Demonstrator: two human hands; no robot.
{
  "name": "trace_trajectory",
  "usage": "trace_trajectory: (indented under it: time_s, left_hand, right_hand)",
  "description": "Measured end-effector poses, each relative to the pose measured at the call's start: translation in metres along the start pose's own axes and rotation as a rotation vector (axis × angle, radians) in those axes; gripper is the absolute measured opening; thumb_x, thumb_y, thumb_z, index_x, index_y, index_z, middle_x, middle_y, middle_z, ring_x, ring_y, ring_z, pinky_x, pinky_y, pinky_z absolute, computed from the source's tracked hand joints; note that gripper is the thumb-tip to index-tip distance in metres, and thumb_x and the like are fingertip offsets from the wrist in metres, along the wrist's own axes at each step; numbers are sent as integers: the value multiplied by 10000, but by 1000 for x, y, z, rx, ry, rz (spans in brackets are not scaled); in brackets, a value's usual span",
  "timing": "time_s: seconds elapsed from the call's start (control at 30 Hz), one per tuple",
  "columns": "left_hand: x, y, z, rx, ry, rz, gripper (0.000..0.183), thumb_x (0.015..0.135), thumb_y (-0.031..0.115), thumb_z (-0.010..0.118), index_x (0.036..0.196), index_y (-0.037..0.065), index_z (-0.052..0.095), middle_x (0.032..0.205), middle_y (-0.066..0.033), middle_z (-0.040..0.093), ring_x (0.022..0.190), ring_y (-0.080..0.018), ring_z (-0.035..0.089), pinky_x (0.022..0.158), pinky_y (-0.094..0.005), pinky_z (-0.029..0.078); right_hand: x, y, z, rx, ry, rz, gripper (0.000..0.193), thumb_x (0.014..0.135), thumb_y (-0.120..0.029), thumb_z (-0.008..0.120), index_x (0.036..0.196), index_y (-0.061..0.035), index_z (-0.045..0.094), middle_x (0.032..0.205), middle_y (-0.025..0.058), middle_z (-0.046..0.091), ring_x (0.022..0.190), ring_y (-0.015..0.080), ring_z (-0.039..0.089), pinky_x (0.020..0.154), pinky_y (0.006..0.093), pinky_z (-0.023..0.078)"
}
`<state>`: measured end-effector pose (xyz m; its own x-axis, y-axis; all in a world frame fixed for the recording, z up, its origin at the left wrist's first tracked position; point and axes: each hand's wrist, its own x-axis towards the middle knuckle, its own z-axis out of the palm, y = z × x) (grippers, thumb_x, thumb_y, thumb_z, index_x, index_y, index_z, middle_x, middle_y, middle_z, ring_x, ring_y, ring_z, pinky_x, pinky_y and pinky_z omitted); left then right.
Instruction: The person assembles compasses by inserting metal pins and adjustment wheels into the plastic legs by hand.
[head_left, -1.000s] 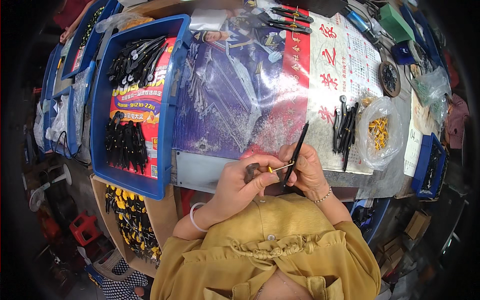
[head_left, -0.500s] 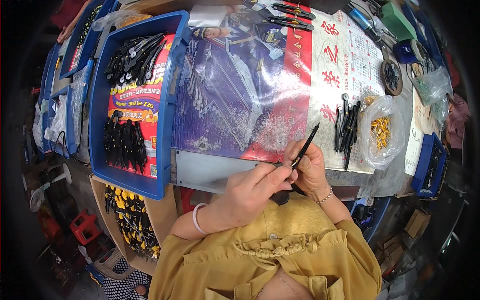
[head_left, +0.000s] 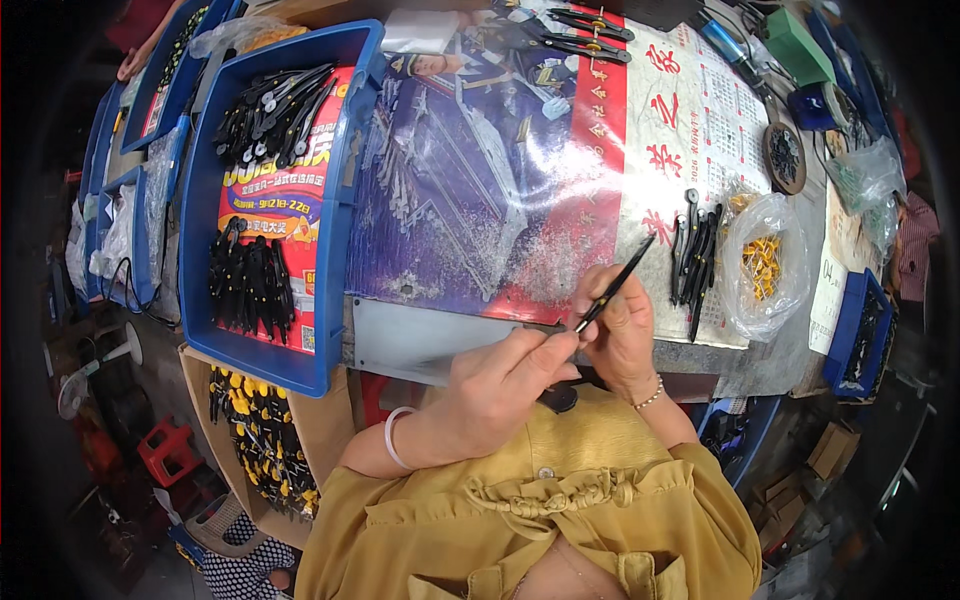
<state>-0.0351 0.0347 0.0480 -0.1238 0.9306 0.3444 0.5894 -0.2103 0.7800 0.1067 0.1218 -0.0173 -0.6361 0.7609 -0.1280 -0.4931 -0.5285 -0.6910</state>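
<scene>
Glossy printed paper, a purple and red poster sheet (head_left: pixel 520 180), covered the workbench in front of me. A deep blue plastic tray (head_left: pixel 345 250) stood at its left, with matte black slender tools in two heaps. My right hand (head_left: pixel 622 335) was closed around a thin black rod-like tool (head_left: pixel 615 285) slanting up over the bench's near edge. My left hand (head_left: pixel 500 385) pinched at its lower end; what lay between those fingertips was hidden. A clear bag of small yellow parts (head_left: pixel 765 265) sat further right.

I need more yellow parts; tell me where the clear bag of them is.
In the head view, the clear bag of yellow parts lies on the table at the person's right, just right of the loose black tools and beyond the right hand.
</scene>
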Motion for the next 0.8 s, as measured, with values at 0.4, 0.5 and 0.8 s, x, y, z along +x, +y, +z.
trace_trajectory:
  time_s: [0.4, 0.5, 0.8]
  left_hand:
    - [6, 0, 1, -76, -4, 33, 360, 687, 26, 716, 1017, -23, 581, 799, -74, 561, 650, -180, 613, 539, -280, 495]
    - [5, -1, 2, -98, 22, 30, 370, 622, -22, 737, 974, -15, 620, 803, -98, 595, 624, -189, 622, 506, -282, 482]
    - [-3, -2, 3, 38, -48, 62, 373, 651, -2, 729, 1000, -22, 602, 808, -90, 590, 630, -180, 622, 512, -273, 498]
  right_hand:
    - [-1, 0, -3, 53, -167, 61, 319, 896, -311, 570, 948, 0, 524, 822, 94, 518, 579, 89, 492, 482, 211, 413]
    - [0, 1, -1, 90, -168, 68, 312, 897, -304, 568, 954, -2, 522, 825, 100, 519, 573, 88, 486, 477, 208, 407]
    - [-3, 11, -3, 69, -128, 33, 301, 887, -296, 586, 957, -10, 522, 834, 100, 513, 591, 87, 468, 507, 193, 396]
